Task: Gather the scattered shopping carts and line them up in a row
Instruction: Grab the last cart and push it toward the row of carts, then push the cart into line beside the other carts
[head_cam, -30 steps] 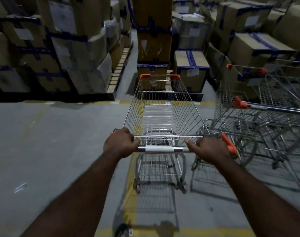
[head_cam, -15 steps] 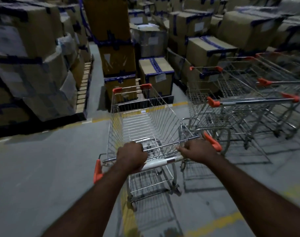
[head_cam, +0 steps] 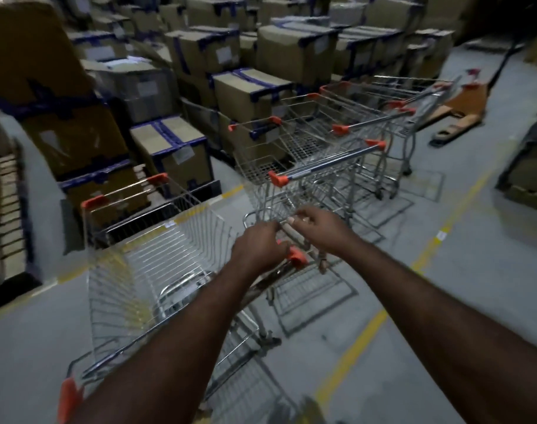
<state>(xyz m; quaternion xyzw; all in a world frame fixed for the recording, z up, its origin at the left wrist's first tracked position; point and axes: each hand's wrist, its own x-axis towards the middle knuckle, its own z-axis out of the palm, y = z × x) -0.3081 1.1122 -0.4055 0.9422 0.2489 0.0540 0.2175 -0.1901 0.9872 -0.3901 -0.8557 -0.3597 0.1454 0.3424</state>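
— Warehouse floor (head_cam: 444, 270), taped boxes (head_cam: 251, 93) beyond the near cart (head_cam: 157, 264); their white labels are too blurred to read.
— Hands?
— Left hand (head_cam: 258, 247) curls round that cart's handle by its orange right cap. Right hand (head_cam: 317, 228) just beside it, fingers curled, hold unclear.
— Changed?
— Both hands have slid from mid-handle to its right end, nearer the parked carts (head_cam: 328, 162).

Empty wire shopping cart (head_cam: 157, 270) in the foreground, orange caps at basket corners and handle ends, upright on its wheels, nose angled up-left. Just beside its handle end, a row of carts (head_cam: 307, 142) of the same make, upright, packed side by side, noses likewise up-left.
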